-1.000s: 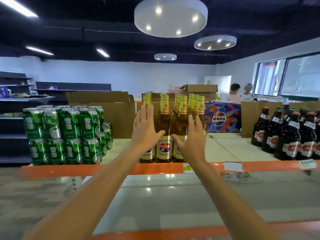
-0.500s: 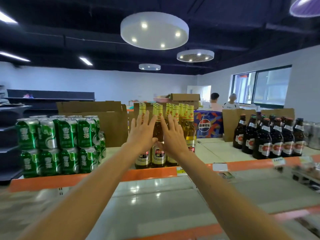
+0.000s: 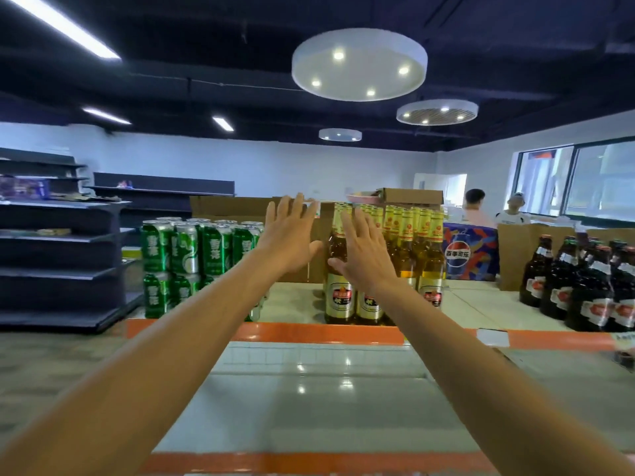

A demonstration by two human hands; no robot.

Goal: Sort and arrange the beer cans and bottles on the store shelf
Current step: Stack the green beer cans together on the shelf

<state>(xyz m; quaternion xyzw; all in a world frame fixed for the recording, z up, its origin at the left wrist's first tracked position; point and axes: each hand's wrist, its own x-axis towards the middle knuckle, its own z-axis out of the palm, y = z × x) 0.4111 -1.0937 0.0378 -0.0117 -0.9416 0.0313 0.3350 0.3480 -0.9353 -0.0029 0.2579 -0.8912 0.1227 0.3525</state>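
Head view. Shows green cans (image 3: 199, 255), amber bottles (image 3: 409, 255), dark bottles (image 3: 584, 286) grouped on shelf (image 3: 302, 333); left hand (image 3: 290, 240), right hand (image 3: 364, 255), fingers (image 3: 288, 211) spread, gripping nothing; probably only straightening left.

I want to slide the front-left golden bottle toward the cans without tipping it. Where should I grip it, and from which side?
Grip the front-left golden bottle around its straight labelled body, not the narrow foil neck. Come from the left: bare shelf lies there, while other bottles crowd its right and back. Upright, it seems steadiest held low.
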